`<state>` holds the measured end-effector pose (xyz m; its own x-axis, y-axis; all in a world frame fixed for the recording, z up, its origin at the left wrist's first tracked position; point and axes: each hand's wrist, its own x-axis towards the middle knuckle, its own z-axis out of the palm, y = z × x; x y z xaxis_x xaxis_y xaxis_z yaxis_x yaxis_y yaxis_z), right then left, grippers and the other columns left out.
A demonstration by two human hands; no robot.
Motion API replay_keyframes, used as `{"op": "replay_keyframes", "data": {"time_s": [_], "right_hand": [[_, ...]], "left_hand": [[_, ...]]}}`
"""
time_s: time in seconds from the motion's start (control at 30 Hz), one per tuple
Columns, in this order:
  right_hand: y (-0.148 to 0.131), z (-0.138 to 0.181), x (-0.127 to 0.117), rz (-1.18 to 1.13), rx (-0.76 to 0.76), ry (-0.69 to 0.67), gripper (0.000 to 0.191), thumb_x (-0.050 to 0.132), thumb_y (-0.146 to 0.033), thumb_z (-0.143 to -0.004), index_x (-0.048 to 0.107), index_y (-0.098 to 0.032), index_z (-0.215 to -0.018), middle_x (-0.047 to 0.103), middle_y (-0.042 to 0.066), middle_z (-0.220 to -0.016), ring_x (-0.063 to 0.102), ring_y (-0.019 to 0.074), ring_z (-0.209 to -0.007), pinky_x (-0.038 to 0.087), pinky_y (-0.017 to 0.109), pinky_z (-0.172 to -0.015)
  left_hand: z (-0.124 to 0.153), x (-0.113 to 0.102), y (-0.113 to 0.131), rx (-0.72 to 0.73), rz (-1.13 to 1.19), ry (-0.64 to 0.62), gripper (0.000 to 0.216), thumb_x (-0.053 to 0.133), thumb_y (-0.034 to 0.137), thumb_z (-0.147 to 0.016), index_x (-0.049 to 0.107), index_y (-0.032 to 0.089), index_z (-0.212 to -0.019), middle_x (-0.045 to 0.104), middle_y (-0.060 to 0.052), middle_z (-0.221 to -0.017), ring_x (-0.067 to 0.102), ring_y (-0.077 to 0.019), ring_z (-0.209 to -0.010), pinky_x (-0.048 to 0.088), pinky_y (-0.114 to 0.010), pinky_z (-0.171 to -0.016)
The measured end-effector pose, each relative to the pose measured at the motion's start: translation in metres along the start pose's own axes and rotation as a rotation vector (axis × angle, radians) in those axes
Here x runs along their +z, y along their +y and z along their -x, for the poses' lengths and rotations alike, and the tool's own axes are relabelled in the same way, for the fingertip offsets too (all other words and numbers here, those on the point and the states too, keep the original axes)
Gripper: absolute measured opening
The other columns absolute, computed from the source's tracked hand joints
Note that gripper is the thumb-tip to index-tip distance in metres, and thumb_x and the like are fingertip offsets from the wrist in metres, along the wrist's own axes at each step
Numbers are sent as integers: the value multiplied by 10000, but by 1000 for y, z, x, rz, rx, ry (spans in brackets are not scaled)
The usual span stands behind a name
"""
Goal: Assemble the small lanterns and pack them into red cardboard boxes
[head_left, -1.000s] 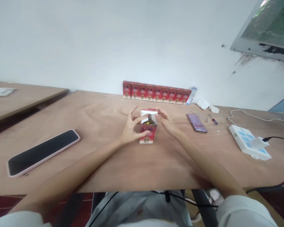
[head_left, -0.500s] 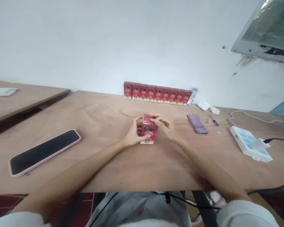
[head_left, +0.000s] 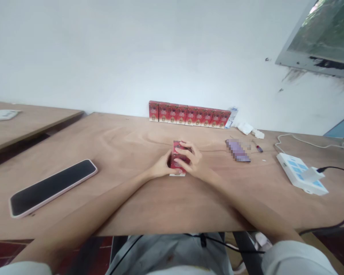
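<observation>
A small red printed carton (head_left: 176, 146) stands in the middle of the wooden table, between my two hands. My left hand (head_left: 161, 167) is closed round its left side, the thumb across the lower front. From the right, my right hand (head_left: 194, 160) grips it, fingers bent over the upper front and top edge. Much of the printed front is hidden behind these fingers. Against the wall behind, a row of several matching red cartons (head_left: 181, 114) stands upright, side by side.
At left lies a phone (head_left: 53, 188) in a pink case. To the right are a purple packet (head_left: 237, 150), a small screwdriver (head_left: 258, 146), crumpled tissue (head_left: 244, 127) and a white power strip (head_left: 302, 173) with cables. A second tabletop (head_left: 31, 119) adjoins across a gap.
My right hand has shifted from the carton's top flap down over its front, and its fingers now cover more of the print. The top looks folded down. My left hand stays on the carton.
</observation>
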<state>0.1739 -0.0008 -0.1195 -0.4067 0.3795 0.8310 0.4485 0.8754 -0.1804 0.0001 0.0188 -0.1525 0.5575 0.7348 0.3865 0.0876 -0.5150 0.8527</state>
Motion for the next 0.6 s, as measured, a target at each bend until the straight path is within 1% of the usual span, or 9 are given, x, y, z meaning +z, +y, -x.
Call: {"op": "replay_keyframes", "data": {"time_s": [0.07, 0.17, 0.23, 0.3, 0.37, 0.43, 0.53, 0.6], "right_hand": [[2, 12, 7, 13, 22, 54, 359, 581, -299, -825, 521, -295, -1179, 471, 96, -1234, 386, 280, -1296, 388, 519, -1039], [2, 24, 18, 40, 117, 77, 504, 661, -356, -757, 471, -327, -1222, 382, 89, -1339, 298, 321, -1346, 334, 578, -1064], [1, 29, 24, 45, 173, 100, 635, 718, -390, -699, 418, -342, -1257, 277, 88, -1414, 267, 335, -1360, 330, 579, -1070], [1, 31, 26, 46, 192, 121, 719, 755, -409, -656, 387, -349, -1272, 195, 84, -1454, 242, 340, -1372, 330, 566, -1077], [5, 32, 26, 55, 189, 126, 729, 763, -421, -644, 391, -346, -1267, 159, 79, -1467, 227, 338, -1380, 324, 553, -1085], [13, 30, 22, 79, 214, 125, 697, 751, -418, -662, 401, -340, -1260, 140, 78, -1475, 232, 328, -1381, 321, 540, -1087], [34, 28, 10, 129, 309, 111, 638, 721, -392, -701, 413, -318, -1254, 160, 89, -1473, 262, 302, -1371, 303, 523, -1091], [54, 26, -3, 165, 398, 105, 611, 712, -364, -708, 428, -292, -1244, 194, 103, -1462, 291, 290, -1355, 286, 514, -1093]], "left_hand": [[1, 1, 0, -1, 50, -11, 850, 755, 315, -642, 313, 196, -1358, 428, -155, -1397, 480, -308, -1236, 460, -477, -981], [0, 2, -1, -9, 86, -21, 846, 759, 274, -627, 323, 201, -1349, 439, -164, -1382, 495, -314, -1220, 461, -484, -970], [0, 2, -2, -1, 75, -28, 863, 766, 258, -613, 319, 191, -1349, 461, -174, -1357, 498, -318, -1214, 446, -496, -980], [0, 1, -3, 13, 35, -29, 874, 774, 265, -602, 320, 179, -1344, 469, -180, -1344, 492, -321, -1219, 430, -505, -990], [0, 2, -6, 22, -20, -26, 870, 768, 293, -618, 311, 178, -1349, 458, -182, -1353, 481, -318, -1229, 421, -511, -996], [1, 2, -10, 24, -122, -23, 890, 752, 336, -642, 273, 173, -1374, 439, -190, -1369, 459, -316, -1249, 394, -521, -1017], [3, -1, -19, -16, -376, 4, 905, 703, 420, -683, 235, 134, -1402, 414, -216, -1385, 413, -333, -1284, 339, -536, -1053], [1, -5, -24, -50, -532, 17, 835, 648, 456, -721, 280, 108, -1385, 412, -225, -1386, 399, -342, -1292, 324, -530, -1063]]}}
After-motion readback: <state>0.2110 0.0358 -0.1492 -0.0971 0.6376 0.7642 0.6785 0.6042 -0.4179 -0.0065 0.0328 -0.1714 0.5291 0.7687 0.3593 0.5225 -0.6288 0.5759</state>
